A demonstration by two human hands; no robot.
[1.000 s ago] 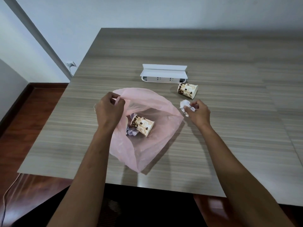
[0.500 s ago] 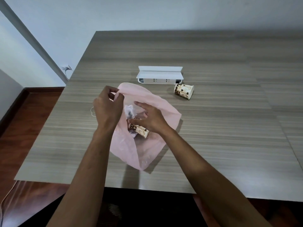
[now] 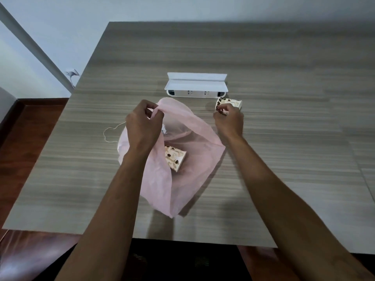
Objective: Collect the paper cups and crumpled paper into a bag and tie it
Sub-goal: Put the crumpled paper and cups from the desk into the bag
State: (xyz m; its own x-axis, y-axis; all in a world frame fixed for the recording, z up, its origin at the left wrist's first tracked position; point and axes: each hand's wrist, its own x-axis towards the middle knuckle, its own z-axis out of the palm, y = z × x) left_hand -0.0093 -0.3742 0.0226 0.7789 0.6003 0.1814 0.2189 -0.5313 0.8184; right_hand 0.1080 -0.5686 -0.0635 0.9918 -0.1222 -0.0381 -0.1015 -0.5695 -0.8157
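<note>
A thin pink plastic bag [image 3: 194,159] lies open on the wooden table [image 3: 284,159]. My left hand [image 3: 144,126] pinches the bag's upper rim and holds the mouth up. Inside the bag lies a paper cup [image 3: 175,158] with a brown bean print, and a bit of white crumpled paper [image 3: 164,130] shows just behind my left hand. A second printed paper cup [image 3: 231,103] lies on its side to the right of the bag, and my right hand [image 3: 228,118] grips it at its rim end.
A white socket box [image 3: 195,88] with its lid raised sits just behind the bag and the cup. A thin white string loop [image 3: 110,133] lies left of the bag. The table's left edge drops to a dark wooden floor [image 3: 30,128].
My right hand dropped the crumpled paper into the bag, drew out and reached right to the second cup, which it now grips. My left hand kept its hold on the bag's rim.
</note>
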